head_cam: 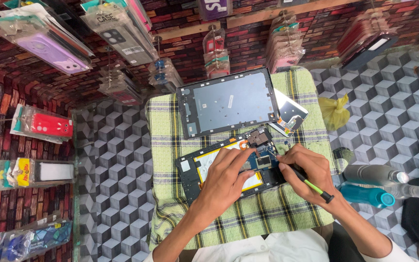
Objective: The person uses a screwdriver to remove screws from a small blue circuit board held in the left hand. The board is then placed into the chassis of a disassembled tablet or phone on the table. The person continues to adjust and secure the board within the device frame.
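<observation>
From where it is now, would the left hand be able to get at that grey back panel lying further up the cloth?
Probably yes. The left hand rests on the opened tablet, and the grey back panel lies just beyond it on the checked cloth, with nothing between them.

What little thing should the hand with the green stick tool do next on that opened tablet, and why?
Probably nudge the thin green-and-black tool a touch further in and turn or lift gently. Its tip already meets the blue circuit board of the opened black tablet body, the right hand holds it like a pen, and the left hand presses the tablet steady.
</observation>
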